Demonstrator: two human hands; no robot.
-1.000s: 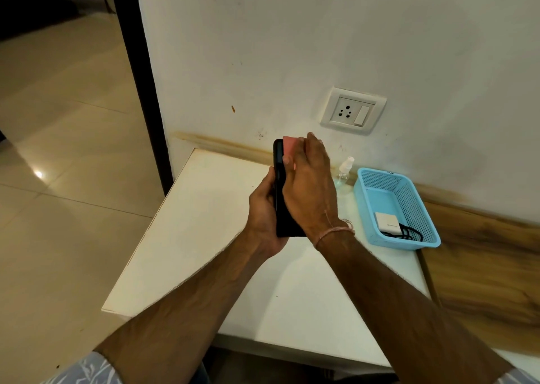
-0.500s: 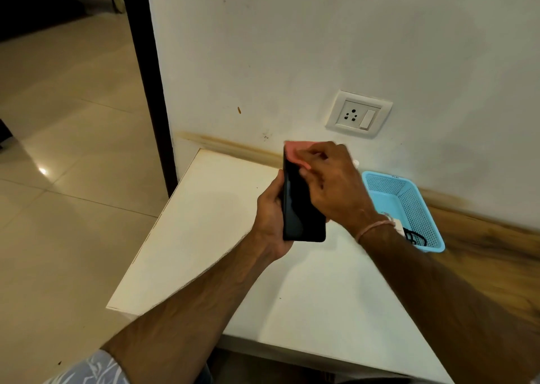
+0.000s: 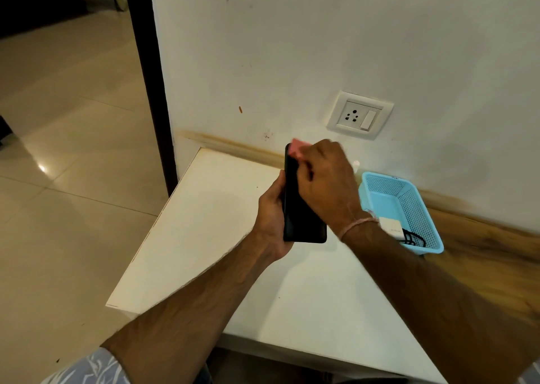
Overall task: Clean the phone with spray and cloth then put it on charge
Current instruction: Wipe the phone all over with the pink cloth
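1. Right hand [image 3: 327,185] vs a second ago: no longer laid flat along the phone [image 3: 301,208], now bunched at its top end. Phone face has turned more toward the camera. Almost no shift over the last half second.
2. Left hand [image 3: 271,217] grips the phone's lower half from the left edge. Phone is upright, held above the bench [image 3: 204,237], not touching it.
3. Right hand pinches the pink cloth [image 3: 296,148] against the phone's top corner.
4. Blue basket [image 3: 415,208] sits on the bench by the wall, right of both hands. White charger [image 3: 390,225] and black cable [image 3: 412,239] lie in its near end.
5. Spray bottle [image 3: 356,164]: only the top shows, behind the right hand, just left of the basket.
6. Wall socket [image 3: 359,114] is above the basket.
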